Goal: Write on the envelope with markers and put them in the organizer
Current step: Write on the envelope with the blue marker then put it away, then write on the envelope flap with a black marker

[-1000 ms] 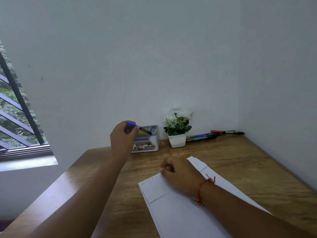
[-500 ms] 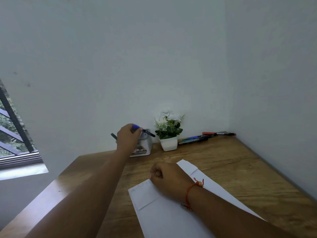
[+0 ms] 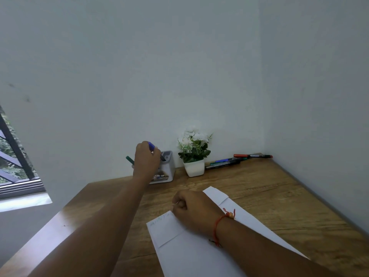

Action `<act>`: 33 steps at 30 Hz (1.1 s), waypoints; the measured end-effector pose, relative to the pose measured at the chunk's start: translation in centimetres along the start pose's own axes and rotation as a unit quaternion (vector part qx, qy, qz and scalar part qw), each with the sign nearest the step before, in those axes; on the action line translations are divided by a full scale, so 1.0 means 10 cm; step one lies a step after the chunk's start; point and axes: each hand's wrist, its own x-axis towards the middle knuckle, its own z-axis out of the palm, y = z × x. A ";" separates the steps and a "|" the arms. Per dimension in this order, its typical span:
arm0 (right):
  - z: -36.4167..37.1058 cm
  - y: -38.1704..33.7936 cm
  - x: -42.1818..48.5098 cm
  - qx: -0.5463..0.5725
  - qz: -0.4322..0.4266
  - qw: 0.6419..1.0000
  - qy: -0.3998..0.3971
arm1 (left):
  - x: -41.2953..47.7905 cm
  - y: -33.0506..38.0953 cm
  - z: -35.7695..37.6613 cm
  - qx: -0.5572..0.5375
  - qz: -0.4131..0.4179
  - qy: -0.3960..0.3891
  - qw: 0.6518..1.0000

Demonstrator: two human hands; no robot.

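The right hand (image 3: 192, 210), a closed fist, presses the white envelope (image 3: 189, 246) flat on the wooden surface (image 3: 269, 198). Farther back, the left hand (image 3: 146, 160) grips a blue marker (image 3: 154, 149), tip angled into the grey organizer (image 3: 167, 168).

Surface finishes — desk area

Wooden table (image 3: 259, 196), grained with a slight sheen; matt white paper envelope (image 3: 189, 252); smooth grey plastic organizer (image 3: 168, 168) — walls (image 3: 139, 76) matt.

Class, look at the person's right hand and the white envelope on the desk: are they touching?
Touching. The head view shows the right hand, closed in a fist, resting directly on the envelope, covering part of it.
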 end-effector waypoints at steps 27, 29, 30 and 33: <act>-0.04 0.04 -0.01 0.029 0.044 0.994 0.095 | -1.11 -0.15 -0.52 -0.004 0.069 -0.392 0.917; -0.04 0.00 -0.02 0.024 0.044 0.994 0.093 | -1.10 -0.17 -0.51 -0.005 0.087 -0.402 0.912; -0.07 -0.02 -0.01 0.020 0.039 0.994 0.103 | -1.10 -0.18 -0.51 -0.008 0.091 -0.405 0.910; -0.30 -0.03 0.04 0.029 0.067 0.979 0.188 | -1.11 -0.21 -0.51 -0.017 0.090 -0.410 0.908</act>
